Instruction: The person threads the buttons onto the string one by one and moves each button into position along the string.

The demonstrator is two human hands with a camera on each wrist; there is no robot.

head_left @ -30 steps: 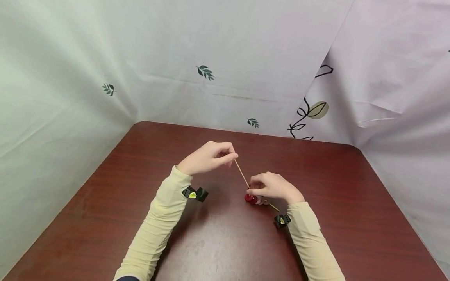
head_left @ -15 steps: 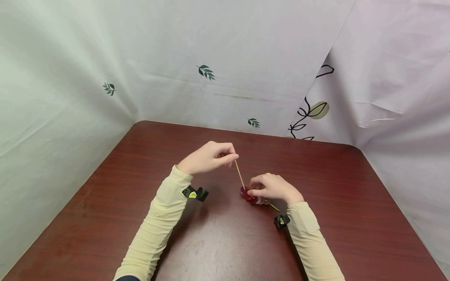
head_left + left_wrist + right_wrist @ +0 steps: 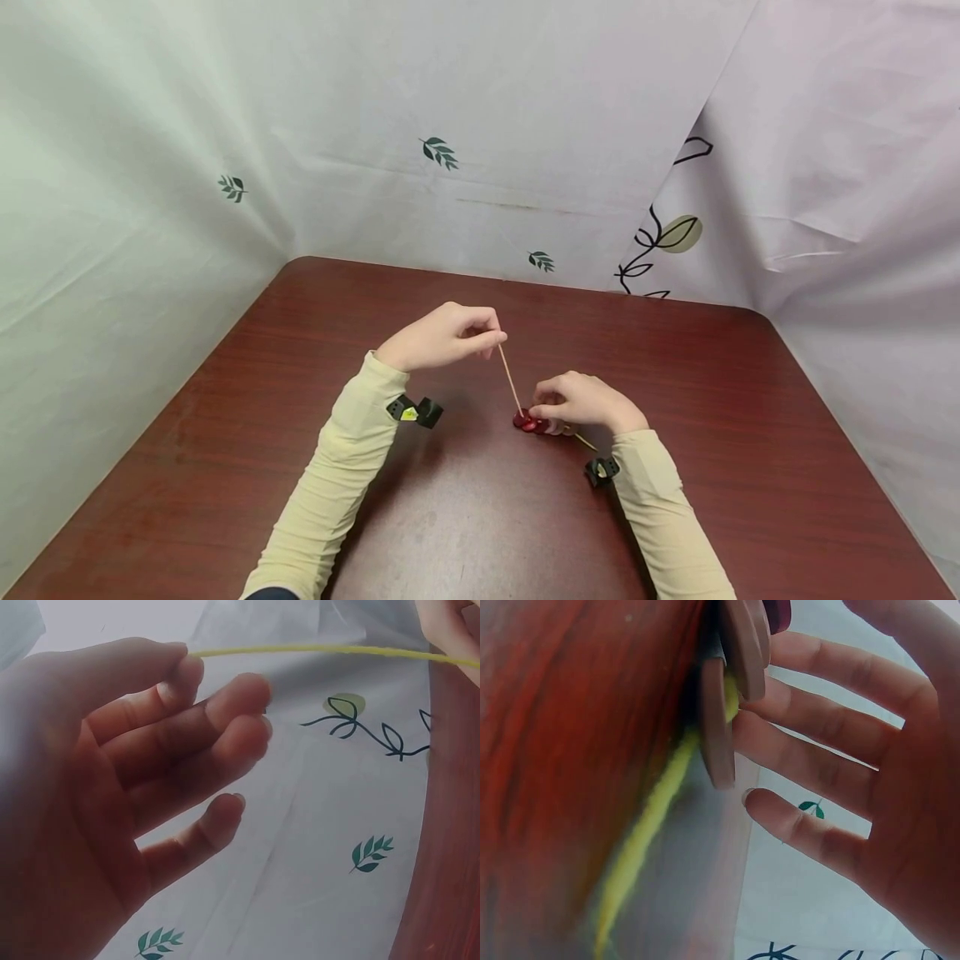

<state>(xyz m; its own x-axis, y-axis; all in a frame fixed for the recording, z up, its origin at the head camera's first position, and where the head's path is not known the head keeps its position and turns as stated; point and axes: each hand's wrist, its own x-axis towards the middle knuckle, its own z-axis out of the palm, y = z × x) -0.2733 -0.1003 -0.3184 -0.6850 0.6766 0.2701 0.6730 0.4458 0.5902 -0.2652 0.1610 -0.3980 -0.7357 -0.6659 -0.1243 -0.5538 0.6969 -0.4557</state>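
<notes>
My left hand (image 3: 448,337) pinches the upper end of a thin yellow cord (image 3: 322,649) between thumb and forefinger, its other fingers loosely bent. From there the cord slants down, stretched straight, to shiny red discs (image 3: 524,421) low over the table. My right hand (image 3: 581,400) is at these strung discs, thumb and forefinger closed on them in the head view. Behind the red ones, brownish-pink discs (image 3: 718,724) and a purple disc (image 3: 780,613) show in the right wrist view, against the fingertips. The cord's tail (image 3: 641,825) trails out past them.
A dark red-brown wooden table (image 3: 465,517) lies under both hands. White sheeting (image 3: 360,100) with leaf prints hangs behind it and at the sides. A black camera mount (image 3: 417,412) sits at the left wrist, another (image 3: 602,472) at the right.
The red disc farthest up the cord has moved out from under the right fingertips, slightly left, then down against the others. Both hands stay almost in place.
</notes>
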